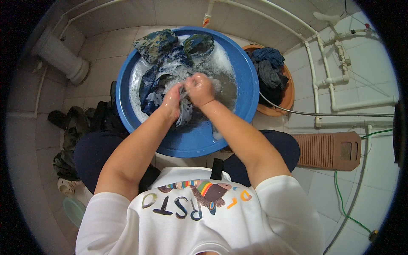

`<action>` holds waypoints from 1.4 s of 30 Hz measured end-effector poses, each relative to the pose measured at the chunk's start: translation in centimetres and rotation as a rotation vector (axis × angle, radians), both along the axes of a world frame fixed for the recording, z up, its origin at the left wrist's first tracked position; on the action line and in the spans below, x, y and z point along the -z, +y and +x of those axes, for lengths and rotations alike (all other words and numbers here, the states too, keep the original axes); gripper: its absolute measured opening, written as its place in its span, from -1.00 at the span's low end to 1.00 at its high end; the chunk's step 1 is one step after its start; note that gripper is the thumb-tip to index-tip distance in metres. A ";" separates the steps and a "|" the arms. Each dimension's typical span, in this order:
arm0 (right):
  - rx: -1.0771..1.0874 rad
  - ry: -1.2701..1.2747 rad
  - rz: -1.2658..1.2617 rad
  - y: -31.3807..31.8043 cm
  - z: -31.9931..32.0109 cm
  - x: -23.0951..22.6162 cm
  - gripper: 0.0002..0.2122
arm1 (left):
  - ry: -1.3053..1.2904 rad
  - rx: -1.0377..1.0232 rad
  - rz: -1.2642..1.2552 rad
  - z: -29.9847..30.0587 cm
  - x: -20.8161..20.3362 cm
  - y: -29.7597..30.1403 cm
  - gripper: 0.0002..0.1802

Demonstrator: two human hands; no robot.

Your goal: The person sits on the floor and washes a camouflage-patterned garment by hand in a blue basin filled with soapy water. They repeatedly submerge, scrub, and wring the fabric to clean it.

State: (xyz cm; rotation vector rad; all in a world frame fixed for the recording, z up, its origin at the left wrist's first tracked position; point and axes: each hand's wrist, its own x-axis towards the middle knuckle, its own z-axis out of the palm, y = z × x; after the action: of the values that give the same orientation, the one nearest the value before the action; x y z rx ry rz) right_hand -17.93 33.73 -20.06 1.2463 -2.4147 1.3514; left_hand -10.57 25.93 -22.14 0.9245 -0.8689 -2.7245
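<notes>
A large round blue basin (189, 147) stands before me, holding grey, sudsy water (225, 91). A wet blue-and-grey camouflage garment (159, 80) lies bunched in it, with one part heaped against the far left rim. Over the middle of the water, my left hand (172, 101) and my right hand (199, 89) are close together, both closed on the cloth. The right hand makes a fist, slightly blurred. A fold of the garment hangs down between the two hands. Part of the cloth is under the foam, so its full shape is hidden.
Right of the basin, an orange-brown tub (289, 95) holds dark clothes (268, 70), with a thin hose (306, 114) crossing it. A brown washboard (329, 151) lies at right. White pipes (312, 63) run along the wall. Dark clothes (76, 123) and a pale green bowl (74, 211) are at left.
</notes>
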 end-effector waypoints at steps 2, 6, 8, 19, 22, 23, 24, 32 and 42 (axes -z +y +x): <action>0.071 -0.128 -0.016 0.3 -0.4 0.4 -0.84 | -0.010 0.011 0.075 0.3 -2.1 0.7 -0.76; -0.267 -0.027 -0.056 -0.7 4.9 -1.4 -0.86 | 0.426 0.057 -0.019 0.2 5.9 -2.4 -0.71; -0.375 0.010 -0.020 -0.6 5.0 -1.4 -0.86 | 0.373 0.000 -0.045 0.2 5.4 -2.0 -0.71; 0.332 -0.465 0.798 4.2 -8.2 3.7 -0.39 | 0.088 -0.103 0.269 0.7 -0.7 -2.5 -0.62; 0.295 -0.577 0.976 6.2 -13.8 14.4 -0.38 | 0.055 -0.108 0.196 -0.3 1.3 -2.7 -0.60; 0.279 -0.544 0.884 5.1 -12.6 12.6 -0.39 | 0.037 -0.135 0.141 0.1 2.2 -3.2 -0.58; 0.262 -0.509 0.795 3.9 -9.9 7.7 -0.41 | 0.018 -0.191 0.083 0.2 4.9 -4.3 -0.52; -0.348 -0.056 -0.033 -1.4 2.8 -2.1 -0.80 | 0.148 -0.097 0.175 1.2 -0.2 -2.7 -0.52; -0.002 0.021 -0.030 -0.9 0.6 -0.3 -0.81 | -0.021 -0.009 -0.075 1.0 -2.5 1.2 -0.64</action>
State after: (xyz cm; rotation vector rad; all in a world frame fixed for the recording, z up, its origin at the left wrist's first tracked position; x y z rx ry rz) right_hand -17.28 32.80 -19.73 1.2502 -2.3708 1.3625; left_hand -9.54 27.09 -19.67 0.9415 -0.9616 -2.6595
